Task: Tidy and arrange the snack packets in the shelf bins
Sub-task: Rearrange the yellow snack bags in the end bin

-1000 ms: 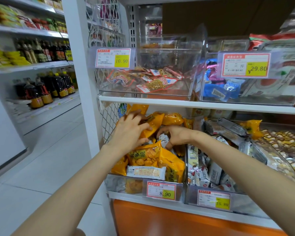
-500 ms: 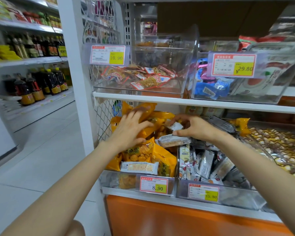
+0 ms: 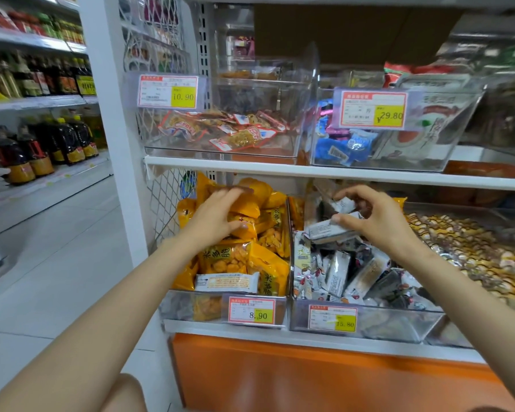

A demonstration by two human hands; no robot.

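Observation:
Two clear bins stand side by side on the lower shelf. The left bin point(image 3: 191, 307) is piled with yellow snack packets point(image 3: 235, 260); one white packet point(image 3: 226, 282) lies across its front. My left hand point(image 3: 217, 215) rests on the yellow packets near the back, fingers curled over one. The right bin point(image 3: 399, 322) holds several grey and white packets point(image 3: 339, 275). My right hand point(image 3: 375, 218) hovers over that bin and pinches a grey-white packet point(image 3: 327, 228) between thumb and fingers.
An upper shelf point(image 3: 339, 173) carries two clear bins, one with red-edged packets point(image 3: 232, 129), one with blue packets point(image 3: 345, 147). A bin of small gold sweets point(image 3: 473, 251) sits to the right. Bottles point(image 3: 42, 147) line shelves across the aisle on the left.
My right hand lifted a grey-white packet out of the yellow bin and carried it right, over the grey-packet bin. My left hand stayed on the yellow packets.

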